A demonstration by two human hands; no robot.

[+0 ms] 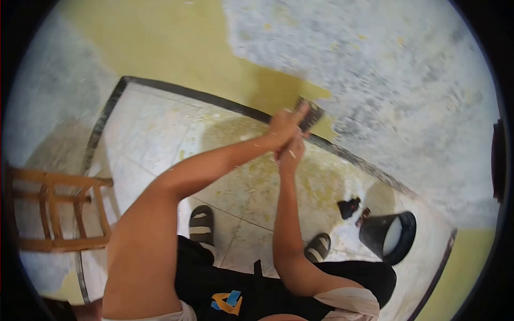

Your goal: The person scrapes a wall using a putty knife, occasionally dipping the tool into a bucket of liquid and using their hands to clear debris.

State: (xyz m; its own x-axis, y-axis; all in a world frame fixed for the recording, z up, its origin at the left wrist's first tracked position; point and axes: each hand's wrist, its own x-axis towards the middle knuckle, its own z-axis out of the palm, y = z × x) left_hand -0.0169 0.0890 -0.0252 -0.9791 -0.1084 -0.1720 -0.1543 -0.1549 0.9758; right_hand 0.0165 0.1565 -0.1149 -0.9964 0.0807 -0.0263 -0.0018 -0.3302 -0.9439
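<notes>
A paint scraper (312, 116) with a flat, dark, speckled blade lies against the lower wall, at the edge of the remaining yellow paint (176, 37). My left hand (282, 127) is closed on it, the thumb stretched along the blade. Just below, my right hand (292, 151) is closed too, its fingers wrapped around the lower part of the scraper. The handle is hidden by both hands. To the right of the blade the wall (396, 91) is bare, mottled grey and white. Small paint flakes stick to my hands and left forearm.
Yellow paint chips (257, 179) litter the tiled floor beneath my arms. A black bucket (377, 232) with pale contents tilts at the right, near a small black item (349, 207). A wooden chair or stool (48, 246) is at the left. Dark skirting (198, 96) runs along the wall's foot.
</notes>
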